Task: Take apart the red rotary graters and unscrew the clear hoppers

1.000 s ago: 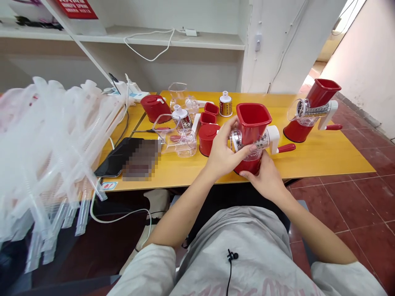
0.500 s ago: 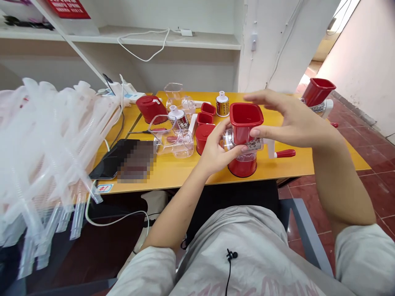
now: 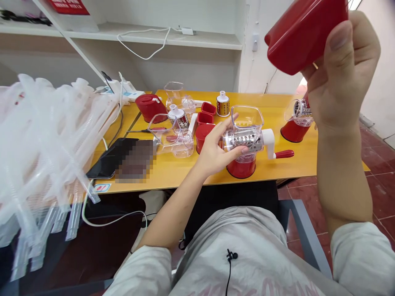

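My right hand (image 3: 339, 70) is raised high at the upper right, shut on a red square food pusher (image 3: 304, 35) lifted clear of the table. My left hand (image 3: 214, 150) grips a rotary drum grater (image 3: 243, 139) standing on the table, fingers wrapped on its perforated steel drum. The grater has a clear square hopper (image 3: 247, 117) on top, now open, a white housing with a red crank handle (image 3: 284, 154), and a red suction base (image 3: 240, 167). A second grater (image 3: 298, 119) stands to the right, partly hidden behind my right wrist.
The yellow table (image 3: 175, 172) holds spare drums (image 3: 222, 105), clear hoppers (image 3: 173, 139), red cups (image 3: 203, 113) and a red lidded base (image 3: 150, 107). A dark tablet (image 3: 111, 158) lies left, partly pixelated. Clear plastic tubes (image 3: 52, 135) are heaped at the left edge.
My right hand has lifted the red pusher out of the grater's hopper and up to the upper right. The clear hopper now shows. My left hand stays on the drum.
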Demonstrator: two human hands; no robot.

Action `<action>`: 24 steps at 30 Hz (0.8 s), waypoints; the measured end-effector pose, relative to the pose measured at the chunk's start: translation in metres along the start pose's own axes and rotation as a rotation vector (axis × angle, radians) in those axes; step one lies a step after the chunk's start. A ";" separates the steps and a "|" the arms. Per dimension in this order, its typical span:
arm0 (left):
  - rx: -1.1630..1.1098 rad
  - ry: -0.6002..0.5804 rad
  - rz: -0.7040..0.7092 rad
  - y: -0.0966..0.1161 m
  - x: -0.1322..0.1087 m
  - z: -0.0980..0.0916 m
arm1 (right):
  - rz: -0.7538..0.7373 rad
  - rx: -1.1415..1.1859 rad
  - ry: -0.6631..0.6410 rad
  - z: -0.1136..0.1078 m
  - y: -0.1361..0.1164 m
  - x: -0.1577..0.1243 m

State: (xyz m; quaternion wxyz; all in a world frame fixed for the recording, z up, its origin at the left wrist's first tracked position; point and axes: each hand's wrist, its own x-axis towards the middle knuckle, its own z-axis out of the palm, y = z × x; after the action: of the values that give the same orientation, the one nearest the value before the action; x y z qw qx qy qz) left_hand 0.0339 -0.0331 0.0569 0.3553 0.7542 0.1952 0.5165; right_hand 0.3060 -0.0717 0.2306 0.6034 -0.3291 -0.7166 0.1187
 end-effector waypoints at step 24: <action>-0.074 -0.065 0.040 -0.001 -0.007 -0.032 | 0.700 -0.366 -0.501 0.083 0.219 -0.009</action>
State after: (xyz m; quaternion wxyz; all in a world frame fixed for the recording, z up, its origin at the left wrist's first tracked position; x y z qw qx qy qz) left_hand 0.0020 -0.0261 0.0583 0.3788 0.7608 0.1493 0.5054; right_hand 0.3004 0.1072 0.0787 0.2674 -0.6132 -0.6954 0.2626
